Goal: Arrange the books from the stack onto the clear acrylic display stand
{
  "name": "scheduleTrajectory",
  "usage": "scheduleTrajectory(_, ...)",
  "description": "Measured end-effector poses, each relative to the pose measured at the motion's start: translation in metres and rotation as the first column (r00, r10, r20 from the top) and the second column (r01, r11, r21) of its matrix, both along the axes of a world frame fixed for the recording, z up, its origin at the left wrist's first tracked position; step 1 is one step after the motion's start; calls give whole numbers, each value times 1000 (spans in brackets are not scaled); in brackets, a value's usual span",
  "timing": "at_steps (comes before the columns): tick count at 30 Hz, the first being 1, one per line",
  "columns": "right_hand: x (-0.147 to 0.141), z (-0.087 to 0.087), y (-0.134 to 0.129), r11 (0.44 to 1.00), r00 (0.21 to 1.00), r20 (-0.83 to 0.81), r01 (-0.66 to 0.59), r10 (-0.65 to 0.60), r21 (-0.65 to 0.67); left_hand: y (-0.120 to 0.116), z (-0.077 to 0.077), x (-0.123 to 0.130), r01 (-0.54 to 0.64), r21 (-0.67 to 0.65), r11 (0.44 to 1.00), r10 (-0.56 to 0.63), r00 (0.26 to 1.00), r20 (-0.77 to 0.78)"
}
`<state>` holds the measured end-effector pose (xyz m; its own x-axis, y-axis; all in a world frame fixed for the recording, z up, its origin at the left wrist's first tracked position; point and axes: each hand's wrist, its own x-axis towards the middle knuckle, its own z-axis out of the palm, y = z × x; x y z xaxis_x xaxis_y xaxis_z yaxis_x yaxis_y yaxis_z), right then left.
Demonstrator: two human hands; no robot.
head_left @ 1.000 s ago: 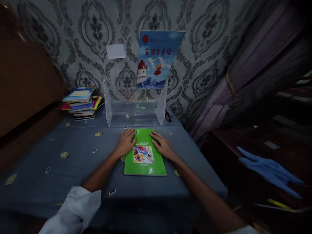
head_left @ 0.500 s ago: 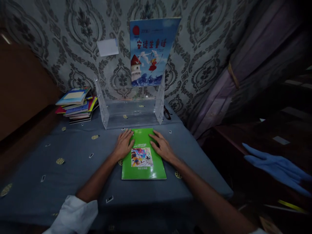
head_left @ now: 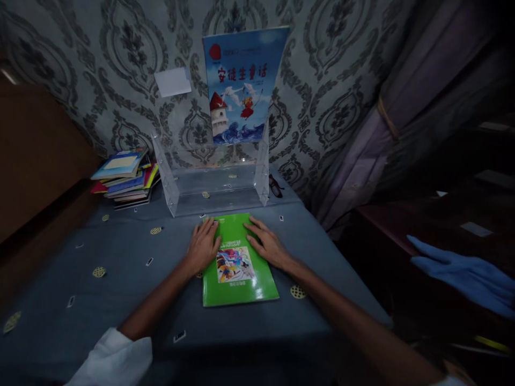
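Observation:
A green book [head_left: 237, 292] with a colourful picture lies flat on the table, its printing upside down to me. My left hand [head_left: 203, 244] rests open on its left edge, fingers pointing away from me. On the right edge lies my right hand [head_left: 267, 244], also open, its fingertips on the cover. Behind the book stands a clear acrylic rack [head_left: 217, 198]. A blue book [head_left: 245, 91] with red Chinese characters stands upright at the rack's upper right.
Several books are stacked [head_left: 124, 177] at the back left of the cloth-covered table [head_left: 120, 300]. Dark glasses [head_left: 276, 186] lie right of the rack. A white card [head_left: 173, 82] is at its upper left. A blue glove [head_left: 462, 273] is at the far right, beside a curtain [head_left: 362, 150].
The view has shifted slightly. Both hands stay on the green book, which looks slightly turned and a little lower in the picture.

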<state>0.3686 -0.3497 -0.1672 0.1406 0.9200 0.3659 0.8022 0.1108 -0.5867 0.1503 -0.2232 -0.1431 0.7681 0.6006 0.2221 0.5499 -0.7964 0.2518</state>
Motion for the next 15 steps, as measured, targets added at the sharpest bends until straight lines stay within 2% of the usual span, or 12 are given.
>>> scheduleTrajectory(4, -2, 1, -1, 1000, 1000, -8, 3, -3, 6, 5, 7, 13, 118, 24, 993, -117, 992, -46)
scheduleTrajectory(10, -3, 0, -2, 1000, 1000, -26, -7, 7, 24, 8, 16, 55, 338, -9, 941, -337, 937, -91)
scheduleTrajectory(15, -3, 1, -3, 998, 999, -30, -16, 18, 64, 8, 21, 77, 412, -13, 911, -411, 906, -101)
